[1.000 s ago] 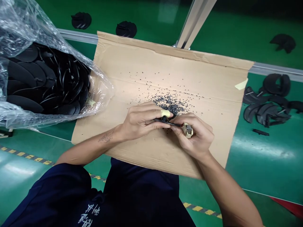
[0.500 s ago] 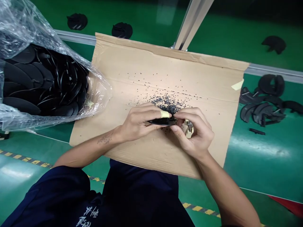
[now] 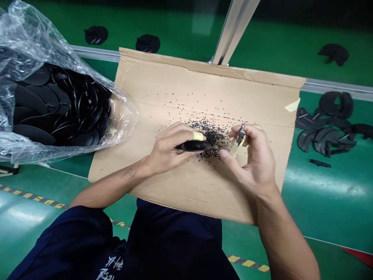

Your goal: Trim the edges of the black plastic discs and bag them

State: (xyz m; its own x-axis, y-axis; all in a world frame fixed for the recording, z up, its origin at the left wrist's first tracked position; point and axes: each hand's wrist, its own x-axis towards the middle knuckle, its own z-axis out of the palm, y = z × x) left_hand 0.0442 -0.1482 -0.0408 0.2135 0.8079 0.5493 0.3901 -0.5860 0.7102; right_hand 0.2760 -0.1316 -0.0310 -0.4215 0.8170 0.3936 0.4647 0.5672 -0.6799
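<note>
Cardboard [image 3: 163, 85], left fingers [image 3: 183, 132] around plastic [image 3: 194, 146], right fingers [image 3: 250, 134] pinching perhaps nippers [image 3: 240, 135]

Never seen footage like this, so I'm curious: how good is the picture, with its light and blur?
Head view: glare streaks the green surface, the clear plastic bag shines, and the small tool in the right hand looks slightly blurred.

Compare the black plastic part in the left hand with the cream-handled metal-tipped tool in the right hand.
The black plastic part is dark all over, while the cream-handled metal-tipped tool is pale with a grey tip. The part lies nearly level, gripped by the left hand; the tool tilts upward, pinched by the right hand. The part looks bulkier, the tool slimmer. Both are held over the brown cardboard sheet.
</note>
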